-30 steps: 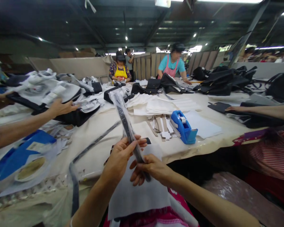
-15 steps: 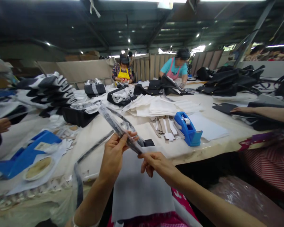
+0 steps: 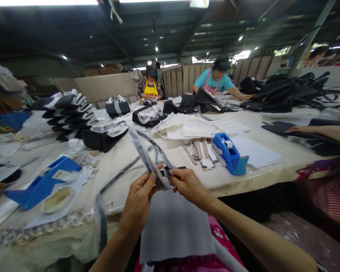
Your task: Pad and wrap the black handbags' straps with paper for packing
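A long dark strap [image 3: 143, 148] in clear plastic wrap is bent into a loop at its near end, between my two hands. My left hand [image 3: 141, 189] pinches the wrapped strap from the left, thumb on top. On the other side, my right hand [image 3: 188, 185] closes its fingers on the folded end, where a small dark piece shows. Part of the strap trails left over the table and hangs down past its front edge. Beneath my hands, a white sheet [image 3: 177, 230] lies over my lap. What exactly sits under the right fingertips is hidden.
Right of my hands stand a blue tape dispenser [image 3: 229, 153] and cardboard strips [image 3: 200, 153]. Another blue dispenser [image 3: 42, 183] and a shallow dish [image 3: 58, 199] are at left. White sheets [image 3: 191, 126] and black bags [image 3: 102, 139] lie beyond. A co-worker's hand [image 3: 300, 129] rests at right.
The strap's near end, straight between my hands before, is now bent into a loop. My right hand has risen a little and turned inward. The whole view has shifted slightly left.
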`<state>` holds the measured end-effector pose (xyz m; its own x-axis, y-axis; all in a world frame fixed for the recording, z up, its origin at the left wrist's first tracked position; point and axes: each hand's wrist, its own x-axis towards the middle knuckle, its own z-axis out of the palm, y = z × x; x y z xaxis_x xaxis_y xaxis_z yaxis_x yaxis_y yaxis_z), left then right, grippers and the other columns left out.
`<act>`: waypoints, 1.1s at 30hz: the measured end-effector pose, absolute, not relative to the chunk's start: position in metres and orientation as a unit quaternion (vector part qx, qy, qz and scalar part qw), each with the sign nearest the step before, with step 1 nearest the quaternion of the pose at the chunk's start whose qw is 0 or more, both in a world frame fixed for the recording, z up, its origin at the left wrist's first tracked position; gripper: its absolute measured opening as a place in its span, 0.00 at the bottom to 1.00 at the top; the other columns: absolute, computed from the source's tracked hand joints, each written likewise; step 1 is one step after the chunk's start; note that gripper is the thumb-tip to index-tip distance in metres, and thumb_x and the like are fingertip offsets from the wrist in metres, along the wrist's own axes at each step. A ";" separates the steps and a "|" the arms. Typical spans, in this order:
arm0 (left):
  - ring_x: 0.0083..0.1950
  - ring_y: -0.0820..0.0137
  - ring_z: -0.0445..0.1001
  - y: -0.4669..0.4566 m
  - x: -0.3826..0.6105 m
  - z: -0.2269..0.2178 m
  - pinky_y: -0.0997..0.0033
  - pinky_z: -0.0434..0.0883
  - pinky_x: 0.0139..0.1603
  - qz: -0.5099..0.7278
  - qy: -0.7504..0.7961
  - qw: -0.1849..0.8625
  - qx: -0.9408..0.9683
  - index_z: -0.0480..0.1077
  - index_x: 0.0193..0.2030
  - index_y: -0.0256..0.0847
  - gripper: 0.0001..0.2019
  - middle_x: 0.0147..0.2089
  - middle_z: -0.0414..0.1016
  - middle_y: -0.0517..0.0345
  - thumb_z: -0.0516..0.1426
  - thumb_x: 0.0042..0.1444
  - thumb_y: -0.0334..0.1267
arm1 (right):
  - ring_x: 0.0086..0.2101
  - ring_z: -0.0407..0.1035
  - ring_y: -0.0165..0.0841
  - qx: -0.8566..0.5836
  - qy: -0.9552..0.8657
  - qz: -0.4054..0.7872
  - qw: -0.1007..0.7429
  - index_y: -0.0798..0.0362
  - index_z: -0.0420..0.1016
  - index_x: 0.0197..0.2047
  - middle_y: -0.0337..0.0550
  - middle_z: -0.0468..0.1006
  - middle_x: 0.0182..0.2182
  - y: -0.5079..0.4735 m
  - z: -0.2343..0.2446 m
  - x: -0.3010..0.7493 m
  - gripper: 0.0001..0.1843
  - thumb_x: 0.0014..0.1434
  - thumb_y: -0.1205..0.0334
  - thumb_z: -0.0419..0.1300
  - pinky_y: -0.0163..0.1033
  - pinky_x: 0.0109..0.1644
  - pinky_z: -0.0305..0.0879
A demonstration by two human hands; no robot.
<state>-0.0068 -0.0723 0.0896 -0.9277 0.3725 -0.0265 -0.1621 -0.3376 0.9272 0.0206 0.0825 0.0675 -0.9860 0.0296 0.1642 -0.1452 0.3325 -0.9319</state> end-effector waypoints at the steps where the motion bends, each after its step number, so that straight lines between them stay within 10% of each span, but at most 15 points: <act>1: 0.36 0.70 0.77 -0.073 -0.007 0.090 0.71 0.75 0.41 0.814 0.548 0.168 0.092 0.77 0.49 0.37 0.18 0.37 0.81 0.53 0.64 0.54 0.42 | 0.22 0.65 0.27 0.060 -0.844 0.523 0.098 0.55 0.69 0.25 0.38 0.70 0.19 0.083 0.069 0.022 0.15 0.64 0.63 0.53 0.31 0.27 0.55; 12: 0.33 0.70 0.77 -0.082 -0.009 0.088 0.71 0.73 0.43 0.813 0.499 0.283 0.101 0.76 0.50 0.33 0.15 0.33 0.80 0.50 0.61 0.58 0.37 | 0.33 0.71 0.34 0.201 -0.937 0.212 0.194 0.54 0.74 0.41 0.46 0.78 0.36 0.088 0.078 0.024 0.08 0.64 0.72 0.54 0.36 0.36 0.58; 19: 0.35 0.71 0.77 -0.075 -0.003 0.086 0.75 0.72 0.39 0.824 0.503 0.230 0.124 0.74 0.53 0.36 0.21 0.39 0.81 0.50 0.65 0.52 0.32 | 0.36 0.69 0.33 0.139 -0.848 0.430 0.277 0.53 0.73 0.46 0.43 0.74 0.35 0.080 0.069 0.026 0.12 0.62 0.72 0.53 0.35 0.42 0.62; 33: 0.64 0.62 0.67 -0.056 0.019 0.061 0.65 0.58 0.68 0.754 0.641 0.053 0.133 0.71 0.57 0.46 0.19 0.57 0.74 0.55 0.60 0.60 0.42 | 0.32 0.59 0.31 -0.022 -0.724 0.657 0.208 0.52 0.77 0.26 0.38 0.62 0.29 0.062 0.075 0.041 0.09 0.56 0.60 0.64 0.36 0.37 0.57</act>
<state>0.0193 -0.0563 0.0607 -0.9590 0.2505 0.1329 0.0909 -0.1726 0.9808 0.0408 0.0621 0.0746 -0.9123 0.3063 0.2718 -0.2412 0.1347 -0.9611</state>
